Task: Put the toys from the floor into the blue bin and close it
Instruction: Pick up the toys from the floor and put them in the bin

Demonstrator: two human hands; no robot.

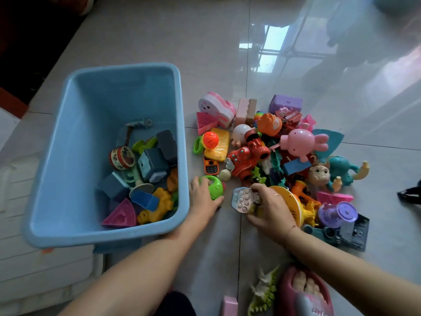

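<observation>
The blue bin (68, 156) stands open on the tiled floor (159, 42) at the left, with no lid on it. Its bottom is partly covered with toys: a round red-and-cream drum rattle (122, 158), several grey-blue blocks (152, 164), a pink wedge (120, 217) and a yellow figure (159, 206) among them.

Just right of the bin lies the pile of toys (273, 156) on the floor. At its far edge are a pink-and-white bunny case (216, 109) and a purple box (287, 102); in the middle, a red toy car (246, 159), a pink round-headed animal (300, 142) and a yellow block (218, 144) with an orange toy phone (211, 166) beside it. A teal elephant (341, 169) sits at the right edge, and a purple grinder-like toy (337, 213) near the right forearm.

The left hand (202, 197) is down at the near left edge of the pile, close beside the bin wall, its fingers closed around a green round toy (214, 187). The right hand (271, 208) grips a pale blue pad with round buttons (242, 199), which seems slightly raised off the floor, though the blur makes that uncertain. Behind that hand rests a yellow dome-shaped toy (289, 201).

Nearer the camera, a green-and-white spiky dinosaur (264, 293) lies on the floor next to a foot in a pink slipper (303, 290).
</observation>
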